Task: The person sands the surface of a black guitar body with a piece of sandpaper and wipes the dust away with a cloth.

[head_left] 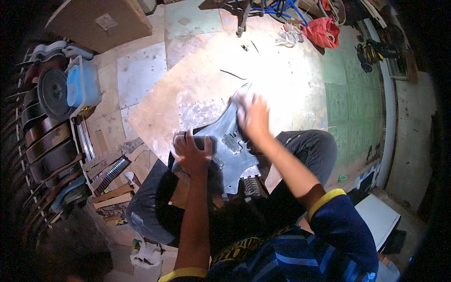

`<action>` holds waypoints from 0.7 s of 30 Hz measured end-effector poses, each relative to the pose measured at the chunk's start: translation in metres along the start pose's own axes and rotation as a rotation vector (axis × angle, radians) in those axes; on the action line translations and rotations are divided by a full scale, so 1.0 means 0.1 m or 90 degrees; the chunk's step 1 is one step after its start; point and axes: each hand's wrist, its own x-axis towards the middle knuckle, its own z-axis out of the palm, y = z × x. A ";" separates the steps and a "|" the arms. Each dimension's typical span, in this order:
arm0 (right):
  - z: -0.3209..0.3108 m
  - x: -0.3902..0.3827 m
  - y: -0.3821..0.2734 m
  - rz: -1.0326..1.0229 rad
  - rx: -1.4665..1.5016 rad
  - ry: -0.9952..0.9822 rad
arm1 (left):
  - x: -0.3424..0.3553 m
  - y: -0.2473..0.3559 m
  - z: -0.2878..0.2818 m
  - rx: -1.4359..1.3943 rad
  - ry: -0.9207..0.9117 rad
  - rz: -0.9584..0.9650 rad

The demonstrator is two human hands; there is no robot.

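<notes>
A dark grey, irregularly shaped panel [230,162], which looks like a piece of moulded vehicle bodywork, rests over my lap with its narrow end pointing away. It has a jagged-edged rough patch near its middle. My left hand [191,152] lies on the panel's left side, fingers spread. At the upper right edge my right hand [253,117] presses on the panel near its narrow tip. Motion blurs that hand and its fingers look bent; a pale patch shows at them, too smeared to name. Beneath the panel is a speckled grey mat [197,114] with a toothed edge.
To the left, a rack of curved panels [47,141] stands beside a blue plastic container [82,87]. A cardboard box [101,23] sits at the far left. Dark strips [233,74] lie on the floor ahead. A red bag [322,33] is at the far right.
</notes>
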 end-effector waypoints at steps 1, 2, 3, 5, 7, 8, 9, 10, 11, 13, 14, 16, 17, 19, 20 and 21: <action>0.08 -0.32 -0.09 -0.056 0.001 -0.017 | 0.05 0.02 0.00 -0.014 0.000 0.006; 0.12 -0.61 -0.14 -0.125 0.072 -0.050 | 0.06 0.05 0.00 -0.035 -0.006 0.012; 0.10 -0.63 -0.17 -0.180 0.091 -0.045 | 0.05 0.02 -0.02 -0.043 -0.011 0.014; 0.02 -0.49 -0.07 -0.195 0.078 -0.073 | 0.04 0.00 -0.02 -0.038 -0.018 0.001; -0.12 0.13 0.13 -0.079 0.057 -0.079 | 0.01 -0.04 -0.06 -0.026 -0.013 -0.005; -0.21 0.37 0.15 0.004 0.062 -0.048 | 0.02 -0.05 -0.08 -0.020 -0.003 0.003; -0.20 0.38 0.15 0.029 0.046 -0.010 | 0.05 -0.03 -0.05 -0.022 0.006 0.014; -0.16 0.37 0.12 0.052 0.029 0.028 | 0.05 -0.01 -0.05 -0.010 0.010 0.015; -0.10 0.34 0.07 0.075 0.012 0.066 | 0.04 0.01 -0.06 0.003 0.014 0.015; 0.13 -0.24 -0.14 -0.011 0.010 -0.030 | 0.08 0.03 -0.05 0.019 0.025 0.015; 0.15 -0.57 -0.24 -0.106 0.036 -0.054 | 0.09 0.04 -0.06 0.017 0.027 0.016; 0.02 -0.61 -0.29 -0.183 0.099 -0.027 | 0.07 0.03 -0.07 0.009 0.033 0.016; 0.02 -0.45 -0.14 -0.170 0.071 -0.051 | 0.07 0.01 -0.07 0.000 0.041 0.017; -0.04 0.05 0.10 -0.081 0.050 -0.038 | 0.05 -0.02 -0.07 -0.010 0.046 0.017; -0.10 0.34 0.19 -0.005 0.054 0.006 | 0.07 -0.01 -0.07 -0.015 0.049 0.018; -0.12 0.48 0.21 0.007 0.048 0.052 | 0.10 0.01 -0.08 -0.020 0.052 0.019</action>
